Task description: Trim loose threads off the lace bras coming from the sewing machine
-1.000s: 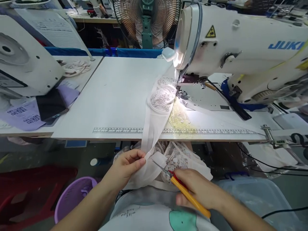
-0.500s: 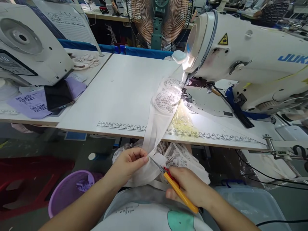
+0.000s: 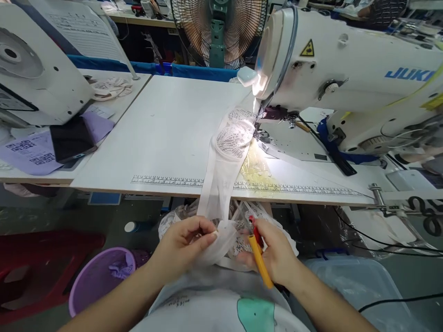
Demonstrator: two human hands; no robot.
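Note:
A white lace garment (image 3: 232, 140) lies under the needle of the white sewing machine (image 3: 346, 74), and its long fabric band (image 3: 216, 193) hangs over the table's front edge into my lap. My left hand (image 3: 185, 244) pinches the lower end of that band. My right hand (image 3: 273, 253) is closed round yellow-handled thread snips (image 3: 258, 253) with a red part near the blades. The snips point upward beside the band, a little to its right. More lace pieces (image 3: 242, 221) are bunched between my hands.
A white table (image 3: 166, 133) carries a printed ruler along its front edge. A second machine (image 3: 38, 69), purple papers and a black phone (image 3: 69, 145) stand at the left. A purple bin (image 3: 104, 281) and red stool sit on the floor left; a fan (image 3: 218, 27) stands behind.
The snips have drawn back from the band and turned upright in my right hand. My left hand has shifted its pinch slightly right on the band's end.

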